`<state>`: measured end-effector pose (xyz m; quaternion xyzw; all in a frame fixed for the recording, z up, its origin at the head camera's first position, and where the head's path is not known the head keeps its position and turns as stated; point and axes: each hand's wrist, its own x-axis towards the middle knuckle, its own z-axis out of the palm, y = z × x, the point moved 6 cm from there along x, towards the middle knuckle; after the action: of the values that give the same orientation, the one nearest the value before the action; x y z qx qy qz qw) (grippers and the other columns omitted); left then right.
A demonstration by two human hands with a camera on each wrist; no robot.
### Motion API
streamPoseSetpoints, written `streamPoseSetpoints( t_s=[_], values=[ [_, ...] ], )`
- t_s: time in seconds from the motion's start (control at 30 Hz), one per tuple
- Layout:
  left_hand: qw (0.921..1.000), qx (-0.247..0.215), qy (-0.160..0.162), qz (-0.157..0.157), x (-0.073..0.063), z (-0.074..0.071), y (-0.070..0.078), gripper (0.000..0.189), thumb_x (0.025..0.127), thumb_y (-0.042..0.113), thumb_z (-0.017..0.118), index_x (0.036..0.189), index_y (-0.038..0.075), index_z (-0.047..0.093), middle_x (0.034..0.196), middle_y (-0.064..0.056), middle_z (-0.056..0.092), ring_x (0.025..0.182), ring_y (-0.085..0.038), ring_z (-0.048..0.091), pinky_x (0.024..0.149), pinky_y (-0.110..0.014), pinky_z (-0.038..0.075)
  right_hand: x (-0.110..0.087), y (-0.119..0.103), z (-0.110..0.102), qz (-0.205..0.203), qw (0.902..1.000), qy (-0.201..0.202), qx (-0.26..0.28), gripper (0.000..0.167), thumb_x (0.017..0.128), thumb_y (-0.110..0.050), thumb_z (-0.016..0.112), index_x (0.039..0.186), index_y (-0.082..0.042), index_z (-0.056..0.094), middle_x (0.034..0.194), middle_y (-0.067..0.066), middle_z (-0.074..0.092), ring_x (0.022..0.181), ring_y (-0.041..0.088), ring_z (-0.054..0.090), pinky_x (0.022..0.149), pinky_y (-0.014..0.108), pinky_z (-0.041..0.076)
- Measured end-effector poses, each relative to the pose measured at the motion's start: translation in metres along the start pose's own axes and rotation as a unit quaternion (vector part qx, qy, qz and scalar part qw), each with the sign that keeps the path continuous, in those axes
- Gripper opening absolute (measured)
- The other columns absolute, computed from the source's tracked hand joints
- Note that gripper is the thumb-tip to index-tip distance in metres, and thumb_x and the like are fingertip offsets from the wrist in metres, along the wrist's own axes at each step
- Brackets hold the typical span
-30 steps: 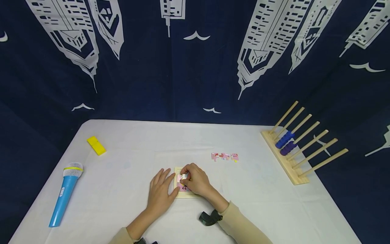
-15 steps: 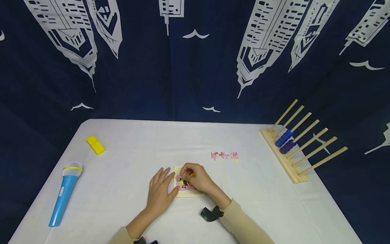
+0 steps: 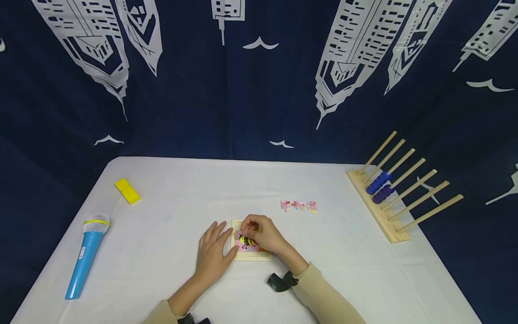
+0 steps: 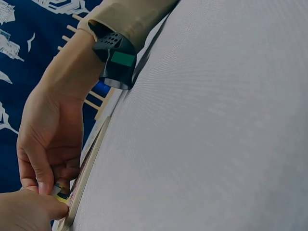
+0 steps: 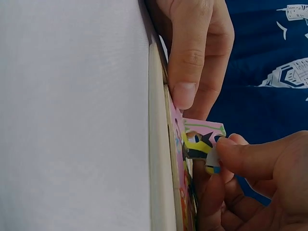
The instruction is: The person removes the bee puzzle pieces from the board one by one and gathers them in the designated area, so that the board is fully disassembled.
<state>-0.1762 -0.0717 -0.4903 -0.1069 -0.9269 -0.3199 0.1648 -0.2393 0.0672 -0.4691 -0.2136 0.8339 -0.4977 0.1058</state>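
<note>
My right hand (image 3: 265, 234) pinches a jigsaw piece (image 5: 202, 144) between thumb and fingers. The pink, yellow and black piece stands tilted up from the wooden puzzle tray (image 3: 252, 257), its lower edge close to or touching the picture. Part of a bee picture (image 3: 247, 243) shows in the tray, and my right hand hides the rest. My left hand (image 3: 214, 252) lies at the tray's left side with fingers stretched out. Its thumb (image 5: 185, 94) touches the puzzle's edge in the right wrist view.
Several loose pink jigsaw pieces (image 3: 298, 206) lie in a row behind the tray. A peg abacus (image 3: 378, 207) with blue and purple beads stands at the right. At the left are a blue toy microphone (image 3: 87, 258) and a yellow block (image 3: 127, 191).
My right hand has shifted slightly right and away from me, turning the piece in its fingers. More of the bee picture shows now. The left hand has stayed in place.
</note>
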Motion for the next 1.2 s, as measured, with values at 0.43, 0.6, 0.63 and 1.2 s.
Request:
streamPoseSetpoints(
  t_s=[0.43, 0.6, 0.63, 1.2],
  values=[
    [1.0, -0.003, -0.001, -0.004, 0.001, 0.001, 0.0, 0.049, 0.081, 0.023, 0.077, 0.123, 0.0, 0.064, 0.139, -0.021, 0.054, 0.137, -0.042, 0.037, 0.109, -0.059, 0.028, 0.002, 0.006, -0.013, 0.025, 0.9985, 0.007, 0.048, 0.004, 0.087, 0.003, 0.066, 0.091, 0.002, 0.067, 0.079, 0.011, 0.063, 0.064, 0.009, 0.052, 0.058, 0.018, 0.046],
    [1.0, -0.009, -0.001, -0.003, 0.001, 0.002, 0.001, 0.05, 0.08, 0.022, 0.078, 0.123, -0.001, 0.064, 0.139, -0.022, 0.053, 0.137, -0.043, 0.037, 0.11, -0.059, 0.027, 0.0, 0.017, -0.05, 0.066, 0.9948, 0.062, 0.048, 0.007, 0.085, 0.003, 0.067, 0.093, 0.003, 0.066, 0.08, 0.01, 0.064, 0.064, 0.013, 0.054, 0.056, 0.021, 0.047],
    [0.9999, -0.01, -0.001, -0.004, 0.001, 0.002, 0.001, 0.05, 0.08, 0.021, 0.078, 0.123, -0.002, 0.064, 0.139, -0.023, 0.053, 0.137, -0.043, 0.036, 0.11, -0.06, 0.026, -0.002, 0.021, -0.059, 0.075, 0.9936, 0.076, 0.039, 0.008, 0.085, 0.003, 0.067, 0.093, 0.002, 0.066, 0.08, 0.01, 0.063, 0.064, 0.013, 0.054, 0.055, 0.021, 0.046],
    [0.9999, -0.011, -0.002, -0.006, 0.0, 0.003, -0.001, 0.05, 0.081, 0.021, 0.078, 0.123, -0.002, 0.064, 0.139, -0.023, 0.052, 0.137, -0.044, 0.036, 0.109, -0.06, 0.026, -0.016, 0.065, -0.127, 0.163, 0.9649, 0.157, -0.133, 0.017, 0.08, -0.006, 0.077, 0.081, -0.003, 0.06, 0.073, 0.005, 0.06, 0.064, 0.013, 0.052, 0.056, 0.022, 0.043]
  ],
)
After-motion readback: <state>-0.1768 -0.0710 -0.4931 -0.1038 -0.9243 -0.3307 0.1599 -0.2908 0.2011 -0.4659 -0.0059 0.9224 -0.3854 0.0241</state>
